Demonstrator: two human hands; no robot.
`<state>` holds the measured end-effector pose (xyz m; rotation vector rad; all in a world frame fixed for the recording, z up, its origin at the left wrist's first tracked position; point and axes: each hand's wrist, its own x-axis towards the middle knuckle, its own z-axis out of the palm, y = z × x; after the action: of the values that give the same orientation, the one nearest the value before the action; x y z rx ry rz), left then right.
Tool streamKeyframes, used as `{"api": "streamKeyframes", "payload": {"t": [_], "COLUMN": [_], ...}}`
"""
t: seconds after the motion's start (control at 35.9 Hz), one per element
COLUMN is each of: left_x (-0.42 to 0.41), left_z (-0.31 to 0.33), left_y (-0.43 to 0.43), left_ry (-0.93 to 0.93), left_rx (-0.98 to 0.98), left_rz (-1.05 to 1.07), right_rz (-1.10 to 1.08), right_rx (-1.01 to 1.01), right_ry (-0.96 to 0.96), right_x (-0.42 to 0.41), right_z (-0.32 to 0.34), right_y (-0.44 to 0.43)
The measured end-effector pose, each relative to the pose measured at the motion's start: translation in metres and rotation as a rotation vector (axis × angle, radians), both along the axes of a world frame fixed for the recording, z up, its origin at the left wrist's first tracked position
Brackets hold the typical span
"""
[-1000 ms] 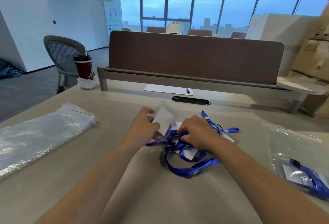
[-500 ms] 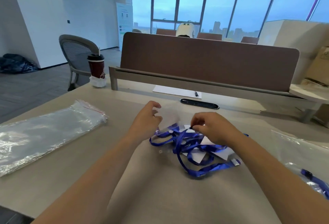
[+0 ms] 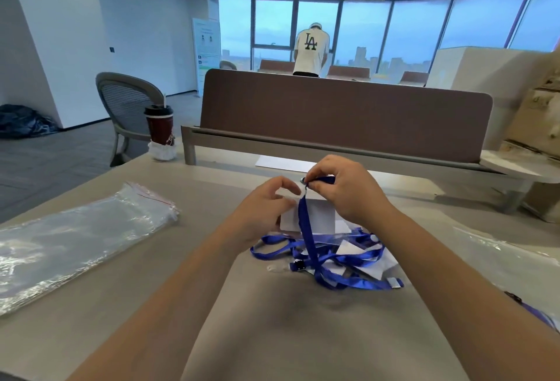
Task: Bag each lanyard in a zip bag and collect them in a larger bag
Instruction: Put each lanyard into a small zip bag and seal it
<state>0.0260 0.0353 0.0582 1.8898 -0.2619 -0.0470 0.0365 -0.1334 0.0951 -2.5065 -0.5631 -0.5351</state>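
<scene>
A beige office desk (image 3: 127, 314) with a brown divider panel (image 3: 342, 114) fronts tall windows. The blue ribbon lanyard (image 3: 306, 229) rises from a tangled pile on the desk, its top end pinched by the right hand (image 3: 342, 196). The left hand (image 3: 260, 214) grips its white card holder (image 3: 321, 219). A stack of clear zip bags (image 3: 69, 238) lies left.
</scene>
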Motion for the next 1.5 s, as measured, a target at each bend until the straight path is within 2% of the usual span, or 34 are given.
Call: {"api": "streamKeyframes", "payload": {"t": [0.25, 0.36, 0.5, 0.64, 0.75, 0.81, 0.95, 1.09, 1.22, 1.34, 1.5], "left_x": [-0.001, 0.002, 0.011, 0.019, 0.026, 0.028, 0.03, 0.027, 0.009, -0.004, -0.009], "left_z": [-0.005, -0.009, -0.014, -0.014, -0.007, -0.002, 0.012, 0.03, 0.044, 0.051, 0.043], "left_y": [0.004, 0.002, 0.001, 0.004, 0.011, 0.015, 0.021, 0.033, 0.042, 0.044, 0.037], "left_ry": [0.048, -0.008, -0.056, -0.058, -0.054, -0.06, -0.07, -0.033, 0.069, 0.105, 0.069], "left_rx": [-0.13, -0.062, 0.001, -0.071, -0.139, -0.156, -0.177, -0.162, -0.239, -0.116, 0.377], "left_rz": [-0.033, -0.029, 0.102, 0.244, 0.341, 0.377, 0.412, 0.392, 0.139, -0.053, -0.164], "right_rz": [0.028, 0.033, 0.016, -0.101, -0.137, -0.099, 0.062, 0.162, 0.203, 0.23, 0.16], "right_rx": [0.125, 0.16, 0.177, 0.41, 0.566, 0.537, 0.214, 0.347, 0.447, 0.488, 0.545], "right_ry": [0.109, 0.14, 0.188, 0.164, 0.357, 0.462, 0.691, 0.749, 0.791, 0.81, 0.797], "right_x": [0.004, 0.005, 0.009, 0.011, 0.006, 0.001, -0.009, -0.012, -0.006, -0.002, 0.007], "right_z": [-0.005, -0.009, -0.014, -0.024, -0.034, -0.038, -0.046, -0.045, -0.04, -0.033, -0.019], "right_y": [0.003, 0.002, -0.002, -0.008, -0.006, -0.005, -0.003, -0.007, -0.013, -0.018, -0.023]}}
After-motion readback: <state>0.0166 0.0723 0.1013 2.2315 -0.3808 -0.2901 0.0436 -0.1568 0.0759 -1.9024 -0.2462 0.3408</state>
